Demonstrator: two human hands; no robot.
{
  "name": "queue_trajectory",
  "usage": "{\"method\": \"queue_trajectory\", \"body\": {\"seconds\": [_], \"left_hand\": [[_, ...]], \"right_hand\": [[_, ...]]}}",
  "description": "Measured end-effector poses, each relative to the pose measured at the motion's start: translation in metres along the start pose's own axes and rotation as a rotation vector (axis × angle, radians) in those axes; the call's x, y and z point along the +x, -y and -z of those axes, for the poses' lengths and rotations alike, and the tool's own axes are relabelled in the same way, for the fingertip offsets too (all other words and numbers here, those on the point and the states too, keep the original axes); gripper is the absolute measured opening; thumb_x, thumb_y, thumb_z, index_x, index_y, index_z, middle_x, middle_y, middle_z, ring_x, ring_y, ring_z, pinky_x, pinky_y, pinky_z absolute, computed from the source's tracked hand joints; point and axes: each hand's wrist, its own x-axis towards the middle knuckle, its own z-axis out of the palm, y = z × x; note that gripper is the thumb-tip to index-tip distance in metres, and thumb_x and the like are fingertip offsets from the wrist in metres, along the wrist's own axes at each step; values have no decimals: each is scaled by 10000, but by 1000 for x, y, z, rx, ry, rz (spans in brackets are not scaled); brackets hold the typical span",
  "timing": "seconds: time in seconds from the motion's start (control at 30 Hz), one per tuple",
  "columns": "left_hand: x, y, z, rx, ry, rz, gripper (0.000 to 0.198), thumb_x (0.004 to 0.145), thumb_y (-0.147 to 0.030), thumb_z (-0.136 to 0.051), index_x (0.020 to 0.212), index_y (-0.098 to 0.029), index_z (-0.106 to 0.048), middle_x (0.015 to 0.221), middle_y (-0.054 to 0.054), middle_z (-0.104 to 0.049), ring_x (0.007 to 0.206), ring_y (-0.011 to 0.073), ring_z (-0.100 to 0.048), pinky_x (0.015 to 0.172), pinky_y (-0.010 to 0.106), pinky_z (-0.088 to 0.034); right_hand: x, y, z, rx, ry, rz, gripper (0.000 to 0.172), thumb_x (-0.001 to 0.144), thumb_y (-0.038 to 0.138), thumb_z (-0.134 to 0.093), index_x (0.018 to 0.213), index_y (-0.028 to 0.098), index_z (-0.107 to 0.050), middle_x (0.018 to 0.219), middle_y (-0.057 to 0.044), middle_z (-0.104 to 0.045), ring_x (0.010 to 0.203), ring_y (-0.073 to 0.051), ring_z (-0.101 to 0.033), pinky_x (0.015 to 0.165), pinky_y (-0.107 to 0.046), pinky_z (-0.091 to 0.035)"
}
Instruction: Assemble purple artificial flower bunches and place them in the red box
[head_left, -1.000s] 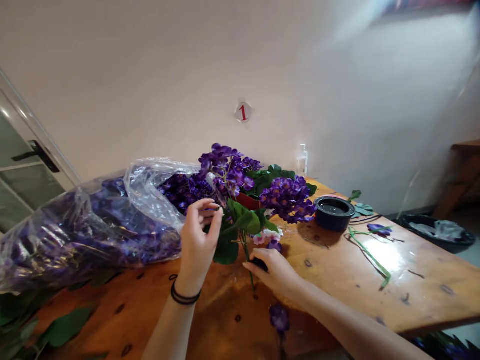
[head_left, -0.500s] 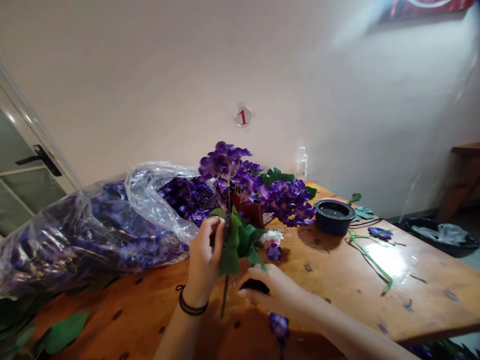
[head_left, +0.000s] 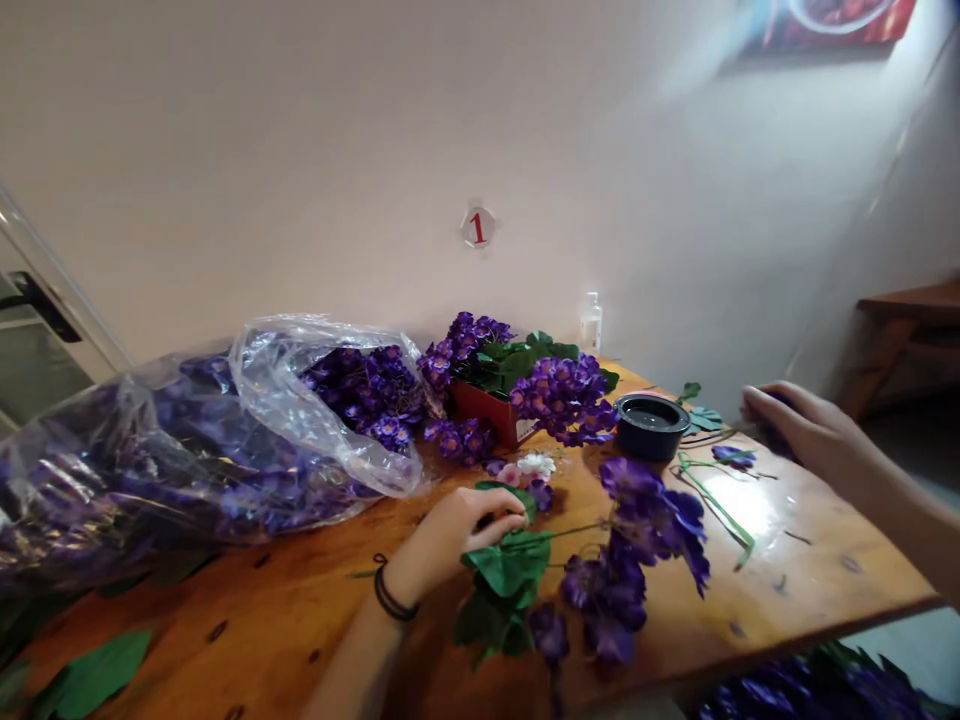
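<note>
My left hand (head_left: 469, 530), with a dark band at the wrist, pinches the stem of an artificial flower spray. Its green leaves (head_left: 514, 565) hang beside my fingers, and its purple blooms (head_left: 637, 540) point right, tilted low over the table. Away to the right, my right hand (head_left: 806, 425) is raised above the table's right side with curled fingers. Something dark shows under those fingers, too unclear to name. A purple floret (head_left: 733, 456) lies on the wood to the left of that hand.
At left, a clear plastic bag (head_left: 300, 400) bulges with purple flowers. A red box (head_left: 480, 405) holds leafy sprays. A dark round bowl (head_left: 651, 425), green stems (head_left: 716, 510), pale florets (head_left: 536, 465) and a small bottle (head_left: 591, 322) are on the wooden table (head_left: 300, 600). More flowers (head_left: 817, 685) lie below its edge.
My left hand has tipped the flower spray from upright to leaning right and lowered it. My right hand has moved from beside the stem out to the far right. The view has shifted slightly.
</note>
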Motion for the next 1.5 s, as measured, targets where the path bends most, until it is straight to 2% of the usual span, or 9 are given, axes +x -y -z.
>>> {"method": "queue_trajectory", "body": {"seconds": [0.13,0.23,0.33,0.57,0.8,1.0,1.17,1.3,1.5], "left_hand": [[10,10,-28,47,7,13,240,905,-340,-481,890,-192,-670,822,15,-677,742,132,-599,694,208,-419],[11,15,-36,72,-19,-16,240,908,-336,-478,882,-188,-665,851,27,-665,785,138,-595,736,216,-425],[11,17,-35,120,-13,-27,247,912,-342,-472,879,-193,-666,851,30,-651,782,135,-588,734,218,-427],[11,14,-31,161,5,-26,257,918,-348,-462,899,-195,-668,840,29,-648,789,136,-594,729,215,-430],[11,15,-33,159,14,-30,245,913,-337,-477,899,-193,-675,842,32,-655,793,140,-596,735,220,-435],[11,16,-33,155,13,-24,243,911,-336,-480,895,-195,-677,834,31,-657,788,139,-599,734,221,-437],[11,17,-34,167,10,-48,252,915,-344,-473,898,-194,-674,843,32,-659,792,139,-597,740,218,-433],[11,18,-35,167,16,-59,243,914,-334,-477,901,-189,-671,853,32,-662,804,137,-599,753,215,-431],[10,18,-34,174,9,-67,231,911,-325,-485,901,-189,-672,849,29,-664,795,134,-598,746,213,-431]], "right_hand": [[68,19,-23,-354,299,102,408,932,452,-258,963,157,-538,739,-80,-632,592,-125,-562,586,-230,-397],[97,17,-56,-489,370,108,329,911,368,-358,951,142,-593,820,-115,-667,685,-177,-613,602,-252,-385],[109,1,-78,-571,416,121,336,891,361,-398,953,131,-635,883,-154,-679,763,-241,-632,613,-285,-385],[119,-23,-88,-653,472,162,411,926,372,-320,1031,112,-620,968,-212,-670,823,-288,-642,648,-328,-398],[117,-23,-88,-674,488,167,417,920,385,-320,1028,120,-623,931,-188,-681,805,-279,-646,635,-318,-397],[120,-15,-78,-667,420,156,415,915,375,-310,1037,139,-628,991,-178,-674,858,-274,-636,656,-309,-397],[114,-9,-79,-630,427,177,380,898,374,-350,996,155,-646,935,-139,-692,797,-235,-637,633,-276,-387],[114,-13,-82,-612,378,152,402,888,376,-357,1034,126,-636,933,-167,-684,782,-248,-631,614,-285,-378],[123,-21,-79,-537,396,130,387,876,372,-388,1056,127,-627,888,-137,-696,732,-213,-627,608,-267,-388]]}}
